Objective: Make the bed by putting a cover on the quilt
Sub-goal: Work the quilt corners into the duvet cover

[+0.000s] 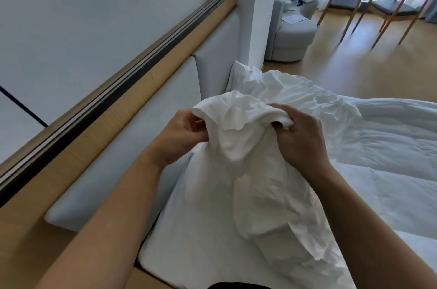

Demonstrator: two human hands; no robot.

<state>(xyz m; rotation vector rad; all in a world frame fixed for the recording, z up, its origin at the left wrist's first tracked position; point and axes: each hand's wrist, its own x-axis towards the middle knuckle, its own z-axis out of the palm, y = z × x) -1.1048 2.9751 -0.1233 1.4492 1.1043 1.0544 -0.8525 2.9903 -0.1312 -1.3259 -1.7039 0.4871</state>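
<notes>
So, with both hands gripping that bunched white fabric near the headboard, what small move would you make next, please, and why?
The left hand and right hand grip the crumpled white cover close together above the bed, so its corner looks folded in on itself. I would probably draw them apart to open the bunch.

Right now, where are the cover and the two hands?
cover (238, 142): head view, on the bunched fabric between the hands.
left hand (182, 134): head view, on the middle of the hand gripping the cover.
right hand (302, 140): head view, on the back of the hand.
</notes>
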